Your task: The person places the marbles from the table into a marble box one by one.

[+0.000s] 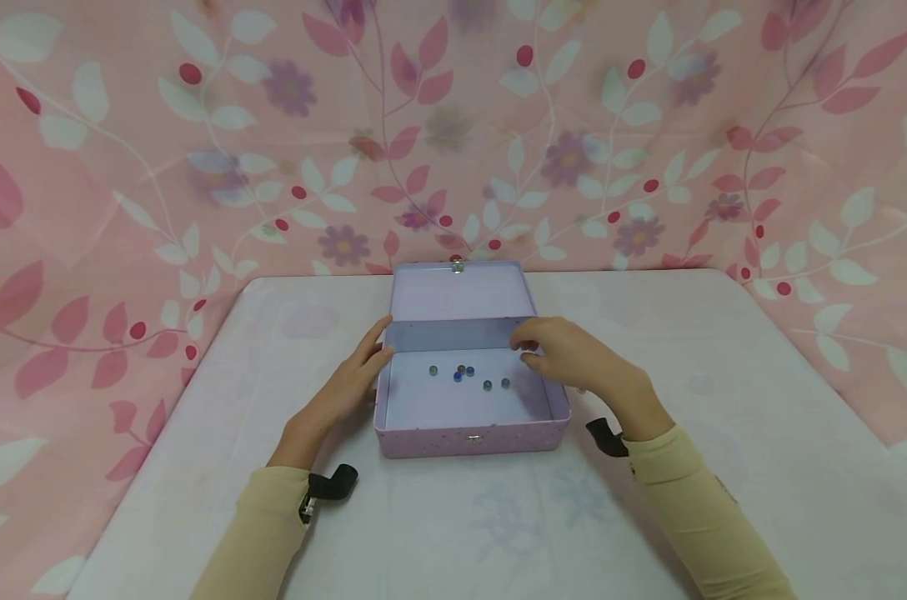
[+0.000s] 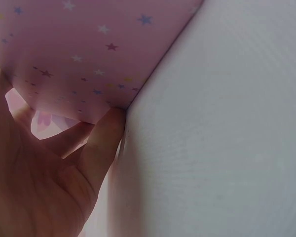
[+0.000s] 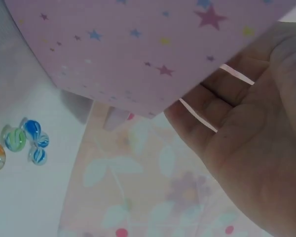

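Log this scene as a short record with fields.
Container: lilac rectangular star-patterned box, lid open
Inside: six small round glass marbles visible
Right of box: five striped glass marbles visible, on white table
Left hand: touches the box's left side
Right hand: over the box's right side; grip unclear
Backdrop: pink floral cloth

A: Box (image 1: 472, 442): ground and motif?
B: Pink-lilac outer walls, strewn with blue, white, deep-pink and yellow stars; interior (image 1: 461, 410) pale lilac; lid clasp (image 1: 457, 267) silvery.
A: Inner marbles (image 1: 487, 385)?
B: Dark green, blue, one brownish.
A: Outer marbles (image 3: 14, 139)?
B: Transparent, with swirls of orange, green or blue.
A: Tablecloth (image 1: 146, 492)?
B: White, faint blue-grey motifs in front.
A: Backdrop (image 1: 453, 200)?
B: Pink, printed with whitish and rose leaves, purple flowers, red dots.
A: Sleeves (image 1: 694, 492)?
B: Pale yellow; wrist mounts (image 1: 337, 483) black.
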{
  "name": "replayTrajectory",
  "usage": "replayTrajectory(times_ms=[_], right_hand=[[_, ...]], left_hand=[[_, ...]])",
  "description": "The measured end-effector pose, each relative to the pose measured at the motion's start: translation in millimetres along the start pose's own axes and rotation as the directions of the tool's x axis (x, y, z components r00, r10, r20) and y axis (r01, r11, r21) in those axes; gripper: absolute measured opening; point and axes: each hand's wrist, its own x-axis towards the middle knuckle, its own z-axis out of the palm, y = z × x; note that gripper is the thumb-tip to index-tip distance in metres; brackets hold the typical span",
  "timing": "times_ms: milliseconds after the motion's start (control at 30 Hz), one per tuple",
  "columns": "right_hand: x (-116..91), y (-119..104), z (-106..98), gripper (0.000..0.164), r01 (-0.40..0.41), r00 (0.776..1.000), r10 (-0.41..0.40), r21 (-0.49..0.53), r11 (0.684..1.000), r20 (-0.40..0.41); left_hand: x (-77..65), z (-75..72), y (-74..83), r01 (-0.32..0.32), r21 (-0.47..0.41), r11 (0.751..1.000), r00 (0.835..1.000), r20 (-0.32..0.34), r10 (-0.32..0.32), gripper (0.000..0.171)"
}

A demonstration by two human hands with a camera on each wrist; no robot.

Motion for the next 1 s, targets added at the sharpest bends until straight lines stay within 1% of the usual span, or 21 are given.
replayTrajectory(times_ms=[33, 200, 267, 333, 533, 667, 833, 1000], right_hand=[[-0.1, 0.6, -1.0, 0.019, -0.003, 1.0, 0.003, -0.002, 1.0, -0.004], [-1.8, 3.7, -6.4, 0.021, -0.023, 1.0, 0.023, -0.014, 1.0, -0.02], [-3.3, 5.6, -8.5, 0.021, -0.028, 0.999, 0.028, -0.003, 1.0, -0.031], [-5.2, 8.4, -10.1, 0.021, -0.033, 0.999, 0.033, 0.014, 0.999, -0.04], [-8.0, 13.4, -13.6, 0.021, -0.043, 0.998, 0.045, 0.051, 0.998, -0.046], [-8.4, 14.2, -15.4, 0.02, -0.056, 0.997, 0.059, 0.058, 0.997, -0.049], [-9.6, 13.7, -18.6, 0.02, -0.068, 0.996, 0.071, 0.056, 0.996, -0.055], [-11.0, 17.8, -20.5, 0.018, -0.061, 0.994, 0.063, 0.022, 0.998, -0.085]], left_hand=[[-0.2, 0.1, 0.3, 0.001, 0.001, 1.0, 1.0, -0.001, -0.001, 0.056], [-13.2, -2.1, 23.3, 0.023, -0.01, 1.0, 0.999, 0.024, -0.023, 0.061], [-16.9, -3.2, 30.3, 0.031, -0.016, 0.999, 0.999, 0.034, -0.031, 0.063], [-14.7, -3.1, 27.3, 0.033, -0.019, 0.999, 0.999, 0.034, -0.032, 0.062], [-3.0, -0.3, 6.4, 0.023, -0.022, 0.999, 1.0, 0.018, -0.022, 0.059], [-0.7, 0.4, 0.7, 0.01, -0.019, 1.0, 1.0, 0.009, -0.01, 0.057], [-1.9, 0.2, 3.4, 0.02, -0.02, 1.0, 1.0, 0.013, -0.02, 0.058], [-7.5, -1.4, 16.3, 0.036, -0.032, 0.999, 0.999, 0.033, -0.035, 0.062]])
